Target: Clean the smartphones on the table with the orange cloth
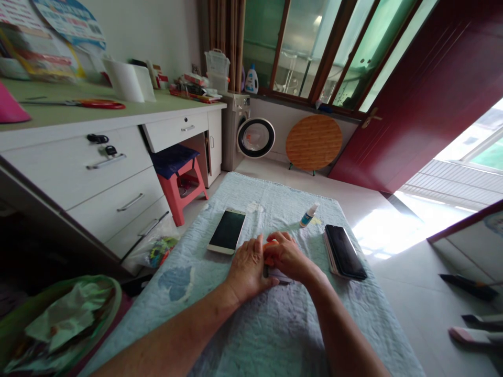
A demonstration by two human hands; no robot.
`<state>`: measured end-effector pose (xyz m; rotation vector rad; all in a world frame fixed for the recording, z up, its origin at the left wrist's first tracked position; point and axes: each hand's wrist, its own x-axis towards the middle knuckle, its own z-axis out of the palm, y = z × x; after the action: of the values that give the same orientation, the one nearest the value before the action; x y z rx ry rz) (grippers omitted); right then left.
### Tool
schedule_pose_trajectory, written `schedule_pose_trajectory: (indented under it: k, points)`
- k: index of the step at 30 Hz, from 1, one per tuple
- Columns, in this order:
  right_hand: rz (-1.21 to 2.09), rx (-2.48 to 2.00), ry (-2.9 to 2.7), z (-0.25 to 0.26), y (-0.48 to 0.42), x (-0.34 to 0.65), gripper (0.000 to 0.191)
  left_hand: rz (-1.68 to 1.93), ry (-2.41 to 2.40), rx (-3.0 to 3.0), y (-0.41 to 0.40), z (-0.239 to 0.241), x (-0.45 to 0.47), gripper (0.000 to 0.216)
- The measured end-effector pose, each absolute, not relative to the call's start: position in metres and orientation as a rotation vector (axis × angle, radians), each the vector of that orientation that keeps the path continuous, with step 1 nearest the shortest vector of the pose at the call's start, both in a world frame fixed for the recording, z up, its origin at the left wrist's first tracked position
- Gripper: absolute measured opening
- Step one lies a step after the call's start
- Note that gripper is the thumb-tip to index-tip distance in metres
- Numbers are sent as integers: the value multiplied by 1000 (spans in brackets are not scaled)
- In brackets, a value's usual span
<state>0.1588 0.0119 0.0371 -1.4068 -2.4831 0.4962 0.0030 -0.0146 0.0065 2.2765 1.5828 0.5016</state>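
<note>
Both hands meet over the near middle of the cloth-covered table. My left hand [247, 267] is closed along the left side of a flat grey phone-like object [280, 276], its thumb at the near edge. My right hand [288, 256] has its fingers bent round a small orange cloth [270, 252], pressed against that object. Most of the flat object is hidden under the hands. A white phone with a dark screen [227, 230] lies to the left. On the right lies a black phone [346, 251] on a pale case or second layer. A small spray bottle [309, 215] stands beyond my right hand.
A light blue quilted cloth [251, 324] covers the table. At left are a white desk [113, 178], a red stool [181, 183] and a lined waste bin [113, 298]. Farther off stand a washing machine [233, 125] with its door open and a round wooden tabletop [314, 141].
</note>
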Motion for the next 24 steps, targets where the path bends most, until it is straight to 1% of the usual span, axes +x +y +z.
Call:
schedule_pose_trajectory:
  k: [3,5,9,12,13,15,18,21,24]
  points:
    - [366,-1479,-2317,31,19,161,22,451,1574,2312,-15,7,2,99]
    - [290,-1542,-2215,25,24,162,25,429,1568,2352,-16,11,1,89]
    - [240,-1605,-2135,13,31,166,22,456,1471,2544,-27,31,6,56]
    - [240,-1617,-2146,10,33,168,24,420,1236,2682,-44,42,15,30]
    - [244,-1616,-2152,10,33,168,26,394,1135,2720,-50,43,18,26]
    - [254,-1603,-2160,13,34,169,27,368,979,2784,-62,38,25,36]
    - [257,-1583,-2170,15,34,168,27,315,1017,2832,-75,26,33,50]
    - [263,-1587,-2206,15,35,166,27,293,1094,2833,-81,18,38,52]
    - [284,-1582,-2261,13,36,165,25,340,1140,2821,-82,17,41,49]
